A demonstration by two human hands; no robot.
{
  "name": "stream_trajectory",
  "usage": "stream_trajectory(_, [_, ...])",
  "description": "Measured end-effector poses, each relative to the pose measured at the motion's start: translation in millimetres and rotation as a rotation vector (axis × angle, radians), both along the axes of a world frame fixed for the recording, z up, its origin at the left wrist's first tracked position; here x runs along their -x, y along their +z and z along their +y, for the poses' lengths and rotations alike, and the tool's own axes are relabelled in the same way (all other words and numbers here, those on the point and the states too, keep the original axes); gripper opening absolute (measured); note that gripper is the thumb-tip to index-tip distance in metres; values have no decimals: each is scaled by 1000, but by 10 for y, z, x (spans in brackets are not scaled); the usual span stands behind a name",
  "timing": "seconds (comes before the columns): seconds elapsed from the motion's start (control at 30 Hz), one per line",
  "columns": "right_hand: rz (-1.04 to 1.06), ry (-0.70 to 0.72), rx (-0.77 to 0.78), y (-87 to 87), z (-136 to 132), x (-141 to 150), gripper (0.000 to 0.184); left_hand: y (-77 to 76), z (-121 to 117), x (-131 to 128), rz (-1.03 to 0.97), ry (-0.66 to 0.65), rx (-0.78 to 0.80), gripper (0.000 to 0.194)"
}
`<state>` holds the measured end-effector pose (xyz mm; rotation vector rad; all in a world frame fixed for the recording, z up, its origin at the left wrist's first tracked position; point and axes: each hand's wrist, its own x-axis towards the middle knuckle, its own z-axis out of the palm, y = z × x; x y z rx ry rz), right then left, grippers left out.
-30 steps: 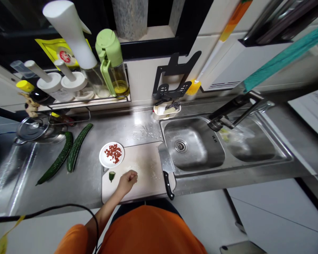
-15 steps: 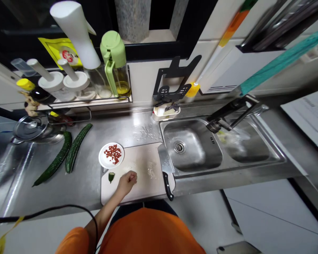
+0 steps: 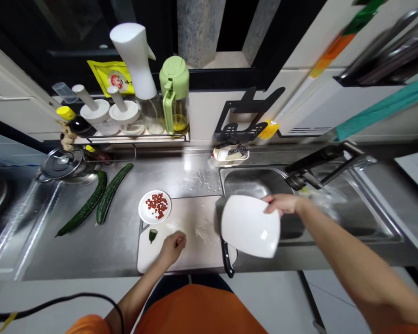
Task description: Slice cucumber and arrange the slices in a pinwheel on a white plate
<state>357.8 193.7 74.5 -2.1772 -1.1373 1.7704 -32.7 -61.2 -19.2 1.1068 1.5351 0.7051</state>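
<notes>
My right hand (image 3: pixel 281 204) grips the edge of a white squarish plate (image 3: pixel 249 227), tilted above the sink's left edge. The plate covers the blade of the knife, whose black handle (image 3: pixel 227 260) shows at the right end of the cutting board (image 3: pixel 191 211). Over the board's middle, my left hand (image 3: pixel 174 246) is closed in a loose fist; I see nothing in it. A cut cucumber end (image 3: pixel 153 235) lies to its left. At the board's upper left corner sits a small round white plate (image 3: pixel 143 212) with chopped red bits (image 3: pixel 159 205).
Two whole cucumbers (image 3: pixel 87 208) (image 3: pixel 113 195) lie on the steel counter at left, near a lidded pot (image 3: pixel 62 162). A rack (image 3: pixel 160 139) with bottles and jars is behind. The double sink (image 3: pixel 251 178) and black faucet (image 3: pixel 313 167) are at right.
My right hand has come into view from the right, holding the white squarish plate over the knife blade and sink edge. The left hand stays over the board. The camera view has shifted.
</notes>
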Motion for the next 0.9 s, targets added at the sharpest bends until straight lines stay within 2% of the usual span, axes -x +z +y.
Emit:
stream_trajectory(0.03, [166,87,157,-55,76,193,19,-16,-6,-1,2,7,-4,16])
stream_trajectory(0.07, [301,105,205,-123,126,391,23,-26,-11,-2,6,13,-9,16])
stream_trajectory(0.17, [533,-29,179,-385,167,963,37,-22,-14,-4,8,24,-11,15])
stream_trajectory(0.23, [620,-167,151,-575,143,1295,40,5,-9,-10,0,29,-11,15])
stream_trajectory(0.4, [651,-249,118,-905,73,1857,36,57,-5,-33,5,50,-26,15])
stream_trajectory(0.5, [645,-291,110,-988,59,2002,37,56,-11,-43,22,61,-27,16])
stream_trajectory(0.63, [631,-319,106,-1031,57,2056,38,65,-6,-50,54,55,-30,15])
stream_trajectory(0.9, [583,-301,96,-998,65,2093,38,95,6,-66,89,68,-10,16])
